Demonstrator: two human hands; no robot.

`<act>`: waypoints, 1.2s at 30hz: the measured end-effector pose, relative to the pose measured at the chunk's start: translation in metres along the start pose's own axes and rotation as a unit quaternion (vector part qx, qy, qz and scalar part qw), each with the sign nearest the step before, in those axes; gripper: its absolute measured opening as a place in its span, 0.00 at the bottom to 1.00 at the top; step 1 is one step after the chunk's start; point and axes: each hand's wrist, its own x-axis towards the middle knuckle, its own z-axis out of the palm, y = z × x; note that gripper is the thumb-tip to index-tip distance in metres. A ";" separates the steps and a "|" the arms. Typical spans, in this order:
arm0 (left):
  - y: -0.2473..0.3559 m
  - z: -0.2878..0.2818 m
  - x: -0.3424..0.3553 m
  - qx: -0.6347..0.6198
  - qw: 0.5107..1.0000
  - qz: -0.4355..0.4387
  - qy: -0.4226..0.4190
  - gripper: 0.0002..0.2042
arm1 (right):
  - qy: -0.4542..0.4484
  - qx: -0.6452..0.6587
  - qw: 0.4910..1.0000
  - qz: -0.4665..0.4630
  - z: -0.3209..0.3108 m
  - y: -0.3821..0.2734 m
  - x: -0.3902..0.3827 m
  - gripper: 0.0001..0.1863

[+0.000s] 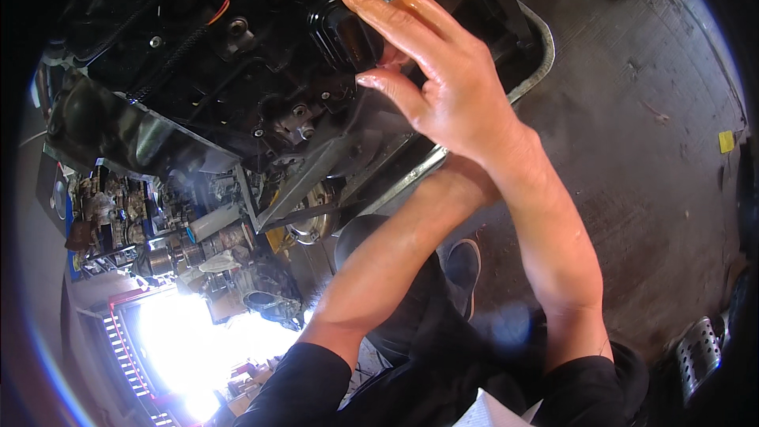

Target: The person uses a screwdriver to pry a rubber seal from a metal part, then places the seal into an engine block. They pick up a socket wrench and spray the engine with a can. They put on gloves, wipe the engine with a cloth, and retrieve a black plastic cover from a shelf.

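Note:
My right hand (447, 71) reaches up to the underside of a dark machine (198, 55), its skin shiny as if wet or oily. Its fingers are stretched out and its thumb stands apart below them. Just left of the palm, between fingertips and thumb, is a black ribbed rounded part (344, 35); whether the hand touches it I cannot tell. My left forearm (395, 257) crosses behind the right wrist. My left hand is mostly hidden behind the right one; a bit of reddish skin (392, 56) shows beside the ribbed part, likely one of its fingers.
A bent metal rail (541, 55) curves along the machine's right edge. Angled metal brackets (304, 178) hang below it. Engine parts (213, 245) crowd the left, near a very bright opening (178, 340). A grey floor (632, 150) spreads right, with a perforated metal piece (698, 356).

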 end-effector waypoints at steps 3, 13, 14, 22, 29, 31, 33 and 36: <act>-0.001 0.001 0.011 0.034 0.999 -0.004 0.013 0.17 | -0.026 0.094 0.995 0.029 -0.006 0.008 -0.001 0.39; -0.020 0.004 -0.006 -0.018 0.990 -0.109 -0.092 0.15 | -0.032 0.202 0.961 0.185 -0.009 0.004 0.010 0.39; -0.022 0.006 -0.007 0.004 0.988 -0.113 -0.103 0.14 | -0.025 0.230 0.953 0.198 -0.007 0.004 0.011 0.38; -0.020 0.005 -0.009 0.048 0.981 -0.133 -0.129 0.14 | -0.037 0.227 0.962 0.147 -0.006 0.014 0.003 0.40; -0.011 -0.015 -0.009 0.080 0.988 -0.063 -0.116 0.19 | -0.021 0.161 0.983 0.090 -0.015 0.007 0.008 0.31; -0.009 -0.018 -0.012 0.105 0.989 -0.043 -0.093 0.22 | 0.044 0.052 0.997 0.027 -0.007 -0.009 0.000 0.33; -0.008 -0.020 -0.014 0.111 0.989 -0.038 -0.086 0.24 | 0.069 -0.049 0.996 0.018 0.005 -0.020 -0.005 0.35; -0.007 -0.024 -0.011 0.073 0.989 -0.050 -0.120 0.26 | 0.116 -0.104 0.988 0.017 0.019 -0.027 -0.003 0.35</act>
